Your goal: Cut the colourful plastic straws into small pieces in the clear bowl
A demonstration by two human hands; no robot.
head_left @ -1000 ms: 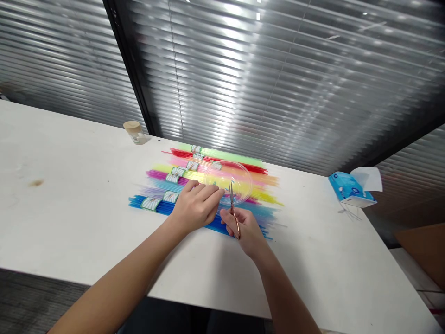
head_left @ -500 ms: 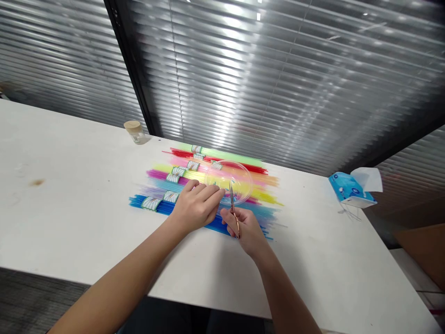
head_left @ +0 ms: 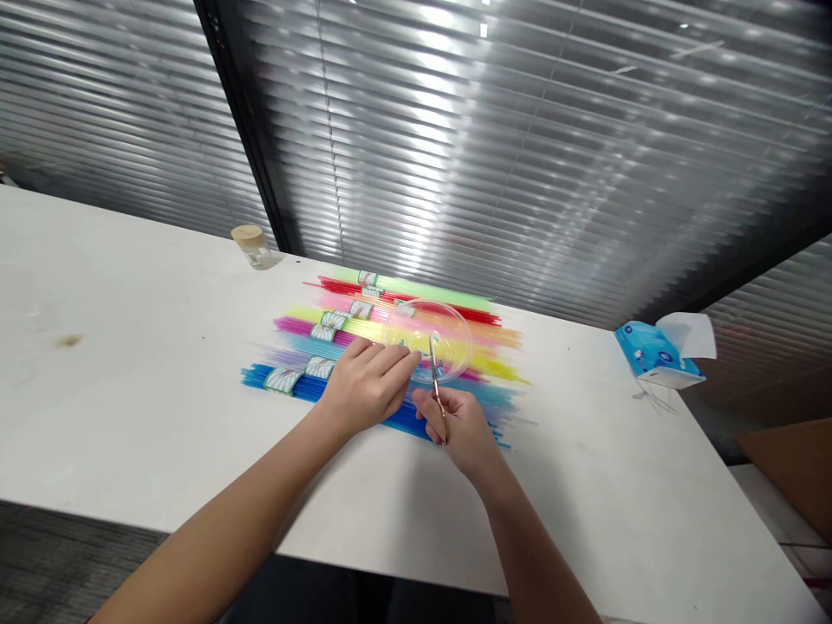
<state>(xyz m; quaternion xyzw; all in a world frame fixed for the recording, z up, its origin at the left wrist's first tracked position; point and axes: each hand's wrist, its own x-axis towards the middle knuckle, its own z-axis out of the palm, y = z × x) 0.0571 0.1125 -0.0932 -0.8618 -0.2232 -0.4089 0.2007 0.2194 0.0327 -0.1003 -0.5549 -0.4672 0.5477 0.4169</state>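
Observation:
My right hand (head_left: 460, 426) is closed around the handles of a pair of copper-coloured scissors (head_left: 435, 377), whose blades point away from me over a clear plastic bowl (head_left: 469, 340). Just left of the blades, my left hand (head_left: 372, 381) is closed, thumb and fingers pinched together. Whatever it grips is too thin or hidden to make out. Small blue cut pieces (head_left: 439, 367) lie in the bowl. Beneath the bowl and hands spread bundles of thin plastic straws in several colours, including blue straws (head_left: 406, 422) and red straws (head_left: 477, 314), with striped paper bands (head_left: 283, 380) around them.
A glass jar with a wooden lid (head_left: 253, 247) stands at the table's back left. To the right, a blue tissue pack (head_left: 656, 354) sits near the edge of the white table (head_left: 162, 373). Metal blinds (head_left: 416, 130) rise directly behind the table. A cardboard box (head_left: 796, 468) is beyond the right edge.
Both hands stay almost in place. The scissors' blades have shifted very slightly over the bowl.

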